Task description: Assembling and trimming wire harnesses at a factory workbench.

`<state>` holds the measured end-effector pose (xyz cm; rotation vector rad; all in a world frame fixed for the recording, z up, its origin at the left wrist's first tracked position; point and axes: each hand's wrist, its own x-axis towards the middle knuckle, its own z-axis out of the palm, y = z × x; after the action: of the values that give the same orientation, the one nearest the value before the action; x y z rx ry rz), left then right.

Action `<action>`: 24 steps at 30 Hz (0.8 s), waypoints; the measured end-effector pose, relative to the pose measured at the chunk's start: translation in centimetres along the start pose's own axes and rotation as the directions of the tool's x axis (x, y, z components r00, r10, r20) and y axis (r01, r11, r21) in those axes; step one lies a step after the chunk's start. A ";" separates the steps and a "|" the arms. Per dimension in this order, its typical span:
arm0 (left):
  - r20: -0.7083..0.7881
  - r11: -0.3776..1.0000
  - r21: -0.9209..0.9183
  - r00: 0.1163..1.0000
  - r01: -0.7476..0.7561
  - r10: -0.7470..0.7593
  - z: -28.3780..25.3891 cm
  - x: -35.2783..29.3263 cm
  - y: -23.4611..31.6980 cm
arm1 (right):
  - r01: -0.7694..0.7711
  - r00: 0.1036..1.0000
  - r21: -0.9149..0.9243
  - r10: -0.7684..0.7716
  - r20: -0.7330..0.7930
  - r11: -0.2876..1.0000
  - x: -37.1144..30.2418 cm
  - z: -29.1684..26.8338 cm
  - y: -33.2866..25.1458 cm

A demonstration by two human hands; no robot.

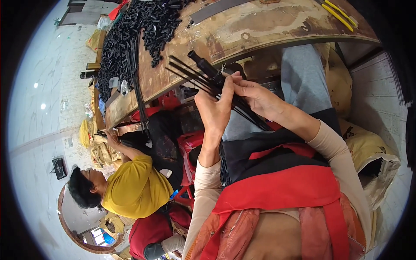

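Observation:
Both of my hands meet over my lap, just off the near edge of the workbench. My left hand (214,104) is closed around a bundle of thin black rods (187,73), whose ends fan out past the fingers toward the bench. Beside the rods, a black tubular piece (202,64) sticks out from between my hands. Fingertips of my right hand (262,99) are pinched together against my left thumb; what they grip is too small to make out. A thin pale strand (223,69) shows by the fingertips. The rods' other ends slope down under my right wrist.
On the wooden workbench (242,37) lie a heap of short black tubes (125,43), long black rods (138,82) hanging over the edge, a flat metal strip (216,11) and a yellow-handled tool (340,15). A person in yellow (136,186) works at left; a sack (368,147) stands right.

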<state>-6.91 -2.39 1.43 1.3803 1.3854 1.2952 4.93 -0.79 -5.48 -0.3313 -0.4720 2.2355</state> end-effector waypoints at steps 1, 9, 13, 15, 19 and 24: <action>0.007 0.997 -0.071 1.000 -0.013 0.014 0.2 0.1 -0.1 | 0.022 1.000 -0.021 -0.022 0.021 1.000 -0.1 0.1 -0.2; 0.278 0.972 -0.194 0.957 0.135 -0.077 0.8 -0.3 1.0 | 0.199 0.825 -0.933 -0.462 0.325 -0.301 -6.6 -3.9 -10.9; 0.355 0.849 -0.487 0.935 0.205 -0.021 2.7 -0.5 -1.3 | -0.422 0.631 -0.542 -0.665 0.400 -0.727 -7.2 -7.3 -23.2; 0.337 0.725 -0.625 0.938 0.289 -0.084 4.7 -0.5 -0.8 | -0.533 0.627 -0.477 -0.705 0.333 -0.699 -6.6 -10.5 -27.0; 0.371 0.689 -0.615 0.912 0.382 -0.174 5.8 0.0 -0.7 | -0.316 0.678 -0.646 -0.642 0.358 -0.694 -5.1 -15.4 -31.3; 0.275 0.738 -0.556 0.922 0.383 -0.271 5.2 0.5 -1.4 | 0.011 0.746 -0.944 -0.631 -0.212 0.330 -7.1 -7.0 -25.4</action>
<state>-2.22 -1.08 -0.83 0.7442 0.9144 1.1914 29.11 10.66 -0.12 -1.3031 -1.2971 1.1039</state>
